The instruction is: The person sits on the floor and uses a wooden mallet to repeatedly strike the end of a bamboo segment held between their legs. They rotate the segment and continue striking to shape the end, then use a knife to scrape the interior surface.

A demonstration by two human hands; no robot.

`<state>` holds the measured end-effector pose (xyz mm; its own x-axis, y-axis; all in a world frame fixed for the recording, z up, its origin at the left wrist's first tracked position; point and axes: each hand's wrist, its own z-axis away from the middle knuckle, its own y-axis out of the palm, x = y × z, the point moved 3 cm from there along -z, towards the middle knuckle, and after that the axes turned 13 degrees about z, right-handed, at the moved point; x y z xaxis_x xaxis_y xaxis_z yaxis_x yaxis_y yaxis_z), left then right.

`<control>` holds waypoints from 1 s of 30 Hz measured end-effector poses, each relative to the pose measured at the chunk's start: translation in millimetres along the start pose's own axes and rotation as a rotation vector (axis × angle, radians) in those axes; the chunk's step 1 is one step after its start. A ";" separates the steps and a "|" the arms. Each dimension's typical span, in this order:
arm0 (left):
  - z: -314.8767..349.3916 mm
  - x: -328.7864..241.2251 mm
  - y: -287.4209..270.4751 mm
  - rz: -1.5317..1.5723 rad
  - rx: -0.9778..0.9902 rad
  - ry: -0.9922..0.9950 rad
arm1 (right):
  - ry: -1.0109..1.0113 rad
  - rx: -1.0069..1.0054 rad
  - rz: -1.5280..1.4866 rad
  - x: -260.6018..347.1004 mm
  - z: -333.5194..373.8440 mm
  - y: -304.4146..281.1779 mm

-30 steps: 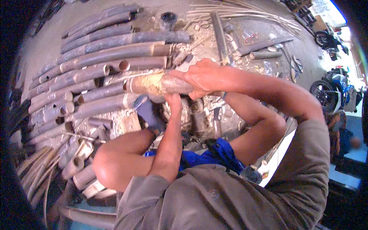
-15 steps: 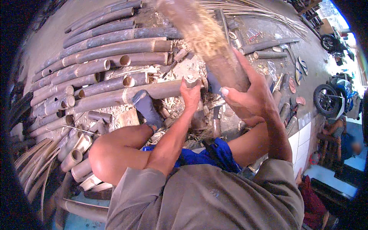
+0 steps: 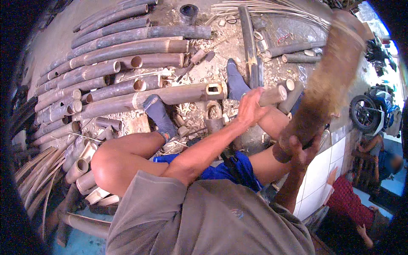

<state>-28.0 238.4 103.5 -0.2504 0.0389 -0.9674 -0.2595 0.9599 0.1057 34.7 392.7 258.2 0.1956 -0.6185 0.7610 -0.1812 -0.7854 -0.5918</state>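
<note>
My left hand is closed around a short round wooden tool handle, whose pale end sticks out past the thumb side. The rest of that tool is hidden. On the right, my right hand grips the narrower lower end of a thick brown wooden club, raised and slanting up to the right, with a worn, fibrous middle. Left of my left hand lies a long bamboo pole with a rectangular slot cut near its right end. My feet, in dark socks, rest on and beside the pole.
Several bamboo poles lie in rows at the left. A hatchet-like tool sits among wood chips. Upright bamboo and thin strips stand beyond. A motorbike and other people are at the right.
The club has swung to the right and down with my right hand. My left hand has moved right, off the slotted end of the pole, with the tool handle, uncovering the slot.
</note>
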 end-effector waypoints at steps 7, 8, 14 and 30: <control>-40.7 44.1 -73.8 -0.109 -0.176 -0.295 | 0.270 0.176 0.343 -70.2 6.6 -12.4; -61.6 48.2 -90.3 -0.078 -0.262 -0.249 | 0.349 0.185 0.330 -73.7 6.4 -10.0; -212.9 66.9 -220.7 0.118 -0.767 0.032 | 0.544 0.206 -0.181 -63.5 -2.4 45.9; -386.2 170.9 -315.5 -0.342 -0.637 0.127 | 0.661 0.316 -0.250 -69.7 -22.6 89.7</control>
<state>-349.0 -165.0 -6.2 -0.1546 -0.3037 -0.9402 -0.8246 0.5638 -0.0465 -17.0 365.9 158.2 -0.4393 -0.3580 0.8239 0.0956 -0.9306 -0.3533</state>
